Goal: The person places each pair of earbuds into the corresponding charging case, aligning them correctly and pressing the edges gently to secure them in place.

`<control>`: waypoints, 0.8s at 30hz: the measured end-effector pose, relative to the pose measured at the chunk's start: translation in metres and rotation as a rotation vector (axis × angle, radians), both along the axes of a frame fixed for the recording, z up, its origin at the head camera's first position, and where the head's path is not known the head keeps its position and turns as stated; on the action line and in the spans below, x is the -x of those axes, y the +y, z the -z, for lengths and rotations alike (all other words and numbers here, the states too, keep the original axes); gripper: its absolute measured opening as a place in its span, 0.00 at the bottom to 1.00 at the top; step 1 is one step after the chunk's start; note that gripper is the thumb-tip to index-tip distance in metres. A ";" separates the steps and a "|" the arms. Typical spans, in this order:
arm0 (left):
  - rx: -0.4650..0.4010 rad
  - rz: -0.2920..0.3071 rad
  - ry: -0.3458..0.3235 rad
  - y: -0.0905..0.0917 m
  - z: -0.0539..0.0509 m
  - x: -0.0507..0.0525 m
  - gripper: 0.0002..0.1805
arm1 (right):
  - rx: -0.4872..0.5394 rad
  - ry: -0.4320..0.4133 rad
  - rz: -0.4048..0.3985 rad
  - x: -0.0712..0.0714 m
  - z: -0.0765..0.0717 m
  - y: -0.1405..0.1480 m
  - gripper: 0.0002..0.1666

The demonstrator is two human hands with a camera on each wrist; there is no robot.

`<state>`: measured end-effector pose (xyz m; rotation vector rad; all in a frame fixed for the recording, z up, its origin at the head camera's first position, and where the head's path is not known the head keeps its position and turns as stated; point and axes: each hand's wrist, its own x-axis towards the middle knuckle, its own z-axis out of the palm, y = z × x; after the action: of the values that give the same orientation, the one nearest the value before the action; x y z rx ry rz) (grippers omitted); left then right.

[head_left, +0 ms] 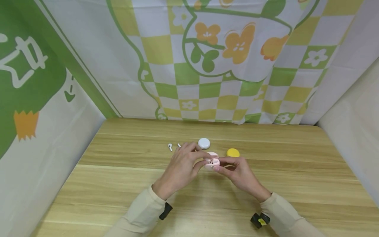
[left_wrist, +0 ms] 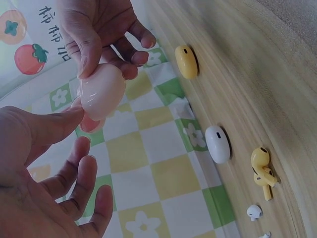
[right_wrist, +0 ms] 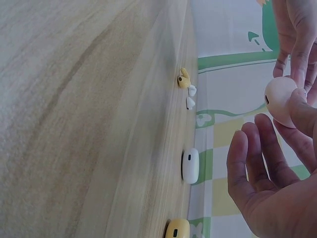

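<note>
A pink earbud charging case (head_left: 212,166) with its lid up is held above the table between both hands; small dark spots show inside it. My right hand (head_left: 241,172) grips the case at its right side between thumb and index finger. From the left, my left hand (head_left: 184,163) has its thumb and index finger at the case's opening and lid edge. In the left wrist view, the smooth outside of the pink case (left_wrist: 103,91) faces the camera, and the left thumb presses its edge. The right wrist view shows the right thumb across the case (right_wrist: 280,96), other fingers spread.
On the wooden table (head_left: 118,191) behind the hands lie a closed white earbud case (head_left: 204,143) and a closed yellow case (head_left: 233,152). White earbuds (head_left: 170,146) lie to the left. Yellow earbuds (left_wrist: 260,158) rest near them. A patterned cloth (head_left: 160,49) hangs behind the table.
</note>
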<state>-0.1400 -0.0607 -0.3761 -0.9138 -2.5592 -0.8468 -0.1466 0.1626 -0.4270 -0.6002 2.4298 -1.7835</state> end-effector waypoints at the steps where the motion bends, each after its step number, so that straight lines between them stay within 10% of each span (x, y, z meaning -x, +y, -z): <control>1: 0.001 -0.001 0.000 0.000 0.000 0.000 0.12 | 0.001 0.000 0.000 0.000 0.000 0.000 0.14; 24: -0.001 0.008 0.001 -0.004 -0.002 -0.001 0.13 | 0.002 -0.016 -0.001 0.000 0.001 0.000 0.15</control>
<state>-0.1392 -0.0648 -0.3744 -0.9249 -2.5559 -0.8500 -0.1466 0.1627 -0.4281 -0.5852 2.4176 -1.7839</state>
